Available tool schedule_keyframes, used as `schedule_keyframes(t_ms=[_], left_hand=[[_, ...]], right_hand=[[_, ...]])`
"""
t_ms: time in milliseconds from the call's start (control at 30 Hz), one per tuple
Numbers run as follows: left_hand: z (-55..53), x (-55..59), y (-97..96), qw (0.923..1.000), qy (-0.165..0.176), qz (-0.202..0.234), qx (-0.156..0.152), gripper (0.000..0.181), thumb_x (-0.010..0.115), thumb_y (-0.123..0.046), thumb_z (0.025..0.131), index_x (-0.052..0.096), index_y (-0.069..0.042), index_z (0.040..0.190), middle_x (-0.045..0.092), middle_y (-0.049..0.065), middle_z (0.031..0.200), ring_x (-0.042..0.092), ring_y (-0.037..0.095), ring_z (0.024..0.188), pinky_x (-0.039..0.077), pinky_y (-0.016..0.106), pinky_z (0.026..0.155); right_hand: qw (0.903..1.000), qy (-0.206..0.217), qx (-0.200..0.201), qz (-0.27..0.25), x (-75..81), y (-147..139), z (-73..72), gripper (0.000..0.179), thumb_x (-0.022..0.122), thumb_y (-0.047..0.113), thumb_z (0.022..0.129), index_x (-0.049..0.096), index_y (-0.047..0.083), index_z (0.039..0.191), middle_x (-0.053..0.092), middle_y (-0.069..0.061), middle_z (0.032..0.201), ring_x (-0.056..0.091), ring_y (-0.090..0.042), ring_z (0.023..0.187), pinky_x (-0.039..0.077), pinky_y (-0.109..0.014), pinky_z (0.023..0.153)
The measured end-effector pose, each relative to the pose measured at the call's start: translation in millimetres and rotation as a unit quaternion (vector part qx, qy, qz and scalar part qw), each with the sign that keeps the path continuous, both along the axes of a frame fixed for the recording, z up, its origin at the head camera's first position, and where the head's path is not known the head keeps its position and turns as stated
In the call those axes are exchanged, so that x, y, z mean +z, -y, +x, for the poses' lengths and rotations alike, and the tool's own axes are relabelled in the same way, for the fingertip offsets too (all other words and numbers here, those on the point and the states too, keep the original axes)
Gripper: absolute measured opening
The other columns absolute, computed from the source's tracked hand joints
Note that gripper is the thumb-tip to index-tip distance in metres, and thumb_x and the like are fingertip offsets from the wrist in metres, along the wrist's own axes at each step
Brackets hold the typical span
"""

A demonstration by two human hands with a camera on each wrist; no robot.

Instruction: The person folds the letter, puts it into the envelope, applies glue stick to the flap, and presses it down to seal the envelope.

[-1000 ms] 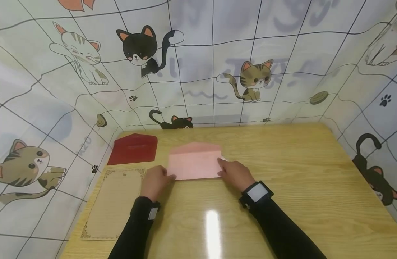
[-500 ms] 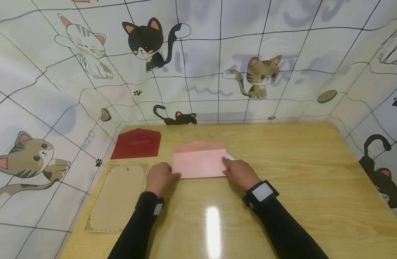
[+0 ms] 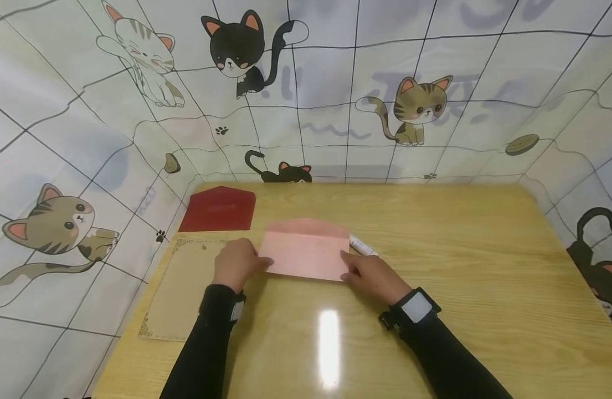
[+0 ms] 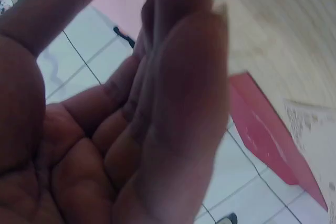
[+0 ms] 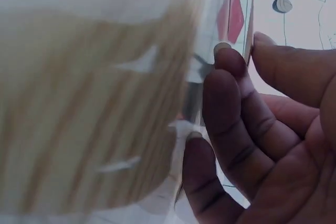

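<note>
A pink envelope [image 3: 306, 252] with its pointed flap raised at the far side is stretched between my two hands over the table. My left hand [image 3: 238, 263] pinches its left end near the lower corner, thumb on the near face. At the lower right corner my right hand [image 3: 378, 275] pinches it between thumb and fingers; the right wrist view shows its edge nearly end-on by the thumb [image 5: 286, 66]. A white pen [image 3: 361, 245] lies just behind the envelope's right side, partly hidden by it and the right hand.
A red envelope [image 3: 218, 209] lies at the back left corner of the wooden table [image 3: 460, 288]. In front of it is a beige sheet with an ornate border [image 3: 181, 293], partly covered by the left hand and sleeve. A cat-patterned sheet [image 3: 330, 127] encloses the table's back and sides.
The pink envelope has turned slightly, its right end coming nearer me, and more of the white pen shows beside it. Both hands keep their grip. The head view has shifted a little.
</note>
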State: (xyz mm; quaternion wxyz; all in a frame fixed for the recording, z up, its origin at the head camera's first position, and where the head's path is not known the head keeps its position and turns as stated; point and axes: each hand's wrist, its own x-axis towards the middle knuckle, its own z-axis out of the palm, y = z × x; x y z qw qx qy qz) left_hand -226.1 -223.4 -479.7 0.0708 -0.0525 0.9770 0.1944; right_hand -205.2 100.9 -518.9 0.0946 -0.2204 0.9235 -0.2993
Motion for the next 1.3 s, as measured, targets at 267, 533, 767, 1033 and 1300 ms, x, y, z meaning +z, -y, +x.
schedule_keyframes(t_ms=[267,533,767,1033,1300], left_hand=[[-13.0,-10.8,-16.2,0.9991,0.027,-0.021,-0.028,0.043,0.082,-0.048,0.072,0.062,-0.013,0.056,0.045,-0.003,0.054,0.046,0.019,0.057,0.036,0.034,0.047],[-20.7,-28.6,-37.8,0.9974,0.008,-0.031,-0.064,0.051,0.083,-0.046,0.071,0.047,-0.016,0.052,0.039,-0.004,0.053,0.04,0.015,0.051,0.032,0.031,0.042],[-23.6,-34.6,-49.9,0.9947,-0.021,-0.046,-0.089,0.041,0.084,-0.043,0.072,0.057,-0.014,0.064,0.053,-0.002,0.061,0.049,0.017,0.057,0.043,0.034,0.047],[-31.5,-39.9,-67.7,0.9819,-0.064,-0.035,-0.175,0.025,0.083,-0.032,0.077,0.074,-0.015,0.092,0.068,0.002,0.084,0.053,0.019,0.08,0.052,0.038,0.074],[-36.3,-37.7,-78.4,0.9669,-0.075,-0.08,-0.23,0.029,0.083,-0.036,0.078,0.064,-0.014,0.071,0.057,0.0,0.065,0.049,0.019,0.073,0.049,0.035,0.068]], right_hand=[[0.9993,0.011,-0.032,0.017,-1.5,-8.9,-3.2,0.055,0.067,0.034,0.092,0.054,0.005,0.138,0.053,0.005,0.062,0.041,-0.012,0.054,0.042,-0.029,0.056],[0.9977,0.0,-0.04,0.054,-1.5,-22.0,-9.0,0.059,0.067,0.032,0.093,0.05,0.003,0.141,0.07,-0.007,0.084,0.052,-0.012,0.07,0.05,-0.037,0.074],[0.9973,0.029,-0.039,0.055,-0.7,-26.3,-14.7,0.061,0.068,0.026,0.091,0.047,0.003,0.143,0.058,0.0,0.072,0.05,-0.014,0.069,0.047,-0.036,0.071],[0.9981,0.031,-0.037,0.039,-0.3,-36.9,-22.8,0.061,0.07,0.023,0.09,0.048,0.002,0.142,0.046,0.002,0.064,0.04,-0.014,0.059,0.037,-0.031,0.059],[0.9976,0.055,-0.037,0.022,-1.1,-42.0,-28.1,0.06,0.07,0.025,0.09,0.049,0.004,0.142,0.045,0.003,0.06,0.037,-0.013,0.053,0.034,-0.029,0.054]])
